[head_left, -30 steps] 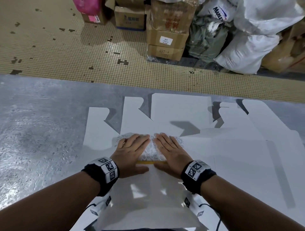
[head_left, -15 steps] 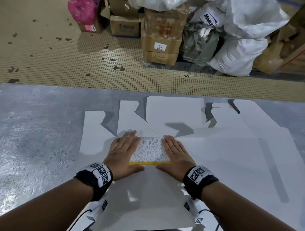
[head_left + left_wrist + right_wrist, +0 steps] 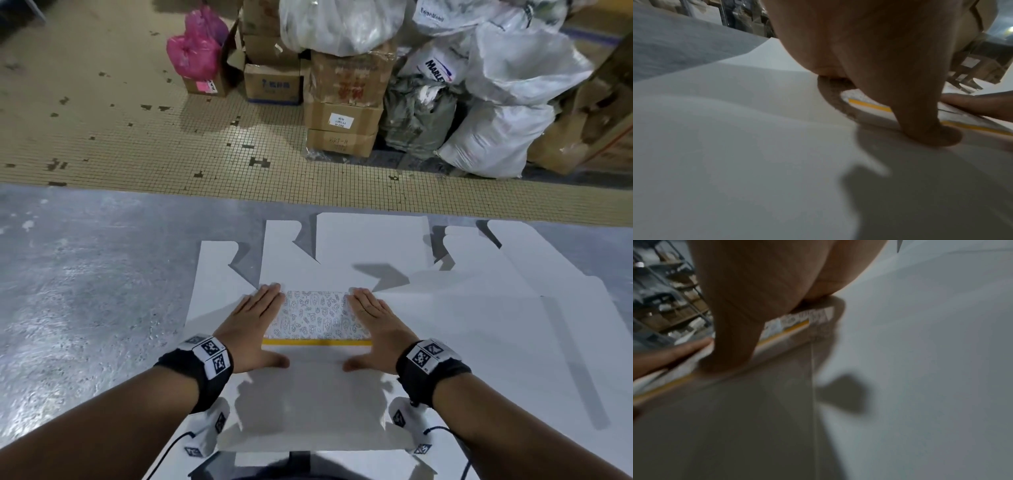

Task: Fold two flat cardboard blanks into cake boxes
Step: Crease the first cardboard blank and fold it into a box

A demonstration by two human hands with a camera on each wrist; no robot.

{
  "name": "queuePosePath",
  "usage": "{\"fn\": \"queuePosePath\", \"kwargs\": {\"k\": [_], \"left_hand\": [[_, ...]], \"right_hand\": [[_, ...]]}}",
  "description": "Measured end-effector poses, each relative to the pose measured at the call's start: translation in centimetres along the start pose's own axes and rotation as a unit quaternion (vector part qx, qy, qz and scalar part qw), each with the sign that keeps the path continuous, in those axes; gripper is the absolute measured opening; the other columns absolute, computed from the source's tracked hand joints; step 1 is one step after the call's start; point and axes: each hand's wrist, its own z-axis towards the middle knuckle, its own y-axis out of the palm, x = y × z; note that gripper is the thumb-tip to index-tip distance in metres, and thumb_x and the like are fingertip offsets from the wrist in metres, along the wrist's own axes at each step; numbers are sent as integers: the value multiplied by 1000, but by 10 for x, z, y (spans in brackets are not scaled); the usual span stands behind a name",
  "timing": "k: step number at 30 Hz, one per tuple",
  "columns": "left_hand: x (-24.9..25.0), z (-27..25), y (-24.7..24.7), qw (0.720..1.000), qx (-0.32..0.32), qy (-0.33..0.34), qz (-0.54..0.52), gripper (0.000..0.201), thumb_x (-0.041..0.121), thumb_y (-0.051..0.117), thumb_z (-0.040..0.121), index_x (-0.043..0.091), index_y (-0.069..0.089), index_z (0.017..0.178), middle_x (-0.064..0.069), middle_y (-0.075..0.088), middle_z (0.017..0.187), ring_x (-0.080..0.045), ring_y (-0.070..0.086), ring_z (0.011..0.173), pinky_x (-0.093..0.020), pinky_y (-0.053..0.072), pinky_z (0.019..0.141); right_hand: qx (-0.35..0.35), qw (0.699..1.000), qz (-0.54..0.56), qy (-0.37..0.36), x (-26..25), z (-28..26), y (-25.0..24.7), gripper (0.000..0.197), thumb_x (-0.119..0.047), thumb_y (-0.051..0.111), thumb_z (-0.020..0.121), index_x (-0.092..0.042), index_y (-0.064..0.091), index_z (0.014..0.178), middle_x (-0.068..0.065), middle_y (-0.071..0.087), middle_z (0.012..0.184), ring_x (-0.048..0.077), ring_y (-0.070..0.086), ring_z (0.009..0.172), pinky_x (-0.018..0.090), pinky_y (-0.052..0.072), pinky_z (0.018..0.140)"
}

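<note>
A white cardboard blank [image 3: 308, 404] lies on the grey table in front of me. One flap [image 3: 317, 317] is folded back flat, showing a printed pattern and a yellow stripe along its near edge. My left hand [image 3: 251, 325] presses flat on the flap's left end, fingers straight, thumb [image 3: 920, 123] on the white panel below the stripe. My right hand [image 3: 378, 325] presses flat on the right end, its thumb [image 3: 729, 353] also below the stripe. A second white blank [image 3: 513, 325] lies flat to the right, partly under the first.
The grey table [image 3: 85, 308] stretches to the left; its far edge meets a tiled floor [image 3: 137, 144]. Beyond stand stacked cardboard cartons [image 3: 342, 102], white sacks [image 3: 496, 102] and a pink bag [image 3: 197, 48].
Both hands have slid apart along the folded flap, from its middle to its two ends, uncovering the printed pattern between them.
</note>
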Motion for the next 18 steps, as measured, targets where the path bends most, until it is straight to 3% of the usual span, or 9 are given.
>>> {"fn": "queuePosePath", "kwargs": {"k": [3,5,7,9,11,12,14,16,18], "left_hand": [[1,-1,-12,1000,-4,8,-21,140,97,41,50,24,-5,159,15,-24,159,-7,-20,150,-29,-3,124],[1,-2,-20,999,-16,19,-26,138,95,49,50,28,-3,159,18,-22,158,-7,-19,150,-29,0,124],[6,-3,-29,999,-24,33,-15,134,93,56,53,33,-1,159,19,-20,159,-8,-24,149,-33,0,125],[16,-5,-42,999,-29,41,9,128,95,52,52,36,10,158,21,-10,161,-9,-22,150,-33,-4,123],[27,-5,-56,999,-39,37,8,110,87,61,60,39,28,153,20,13,162,-10,-1,153,-30,6,123],[31,-3,-62,999,-40,34,-7,92,75,70,69,41,38,148,20,28,158,-11,18,151,-30,18,122],[40,3,-73,998,-31,43,-16,54,54,67,76,45,56,128,19,54,138,-11,50,129,-33,43,108],[50,9,-86,998,-29,48,-4,32,44,61,80,44,62,111,16,63,118,-12,59,109,-36,51,94],[62,14,-95,998,-6,55,-7,22,39,61,86,41,63,109,16,64,112,-10,58,104,-34,51,92]], "right_hand": [[26,998,56,3,5,-9,-5,148,-65,86,53,-30,-16,155,-18,-33,154,3,-32,142,20,1,117],[61,994,94,17,11,-16,-6,147,-62,88,52,-35,-13,155,-21,-32,155,1,-28,144,20,8,118],[81,989,121,23,17,-26,-6,144,-63,88,51,-36,-6,156,-24,-23,158,-4,-13,146,19,14,119],[99,985,138,15,21,-32,-7,134,-58,89,54,-38,4,156,-27,-11,158,-9,-3,144,16,15,117],[149,977,153,10,22,-37,-8,111,-43,90,64,-34,25,153,-26,10,156,-9,3,145,21,19,120],[189,969,160,10,23,-38,-8,93,-32,88,70,-29,39,149,-23,26,152,-7,11,145,27,27,119],[263,954,143,10,23,-37,-9,56,-12,79,80,-21,62,133,-14,54,139,0,32,141,33,43,108],[327,935,135,9,21,-32,-10,31,-11,74,85,-19,72,115,-7,69,121,11,57,126,31,49,100],[359,915,179,34,17,-27,-12,18,-18,72,89,-19,74,107,-5,73,107,12,68,101,30,54,91]]}}
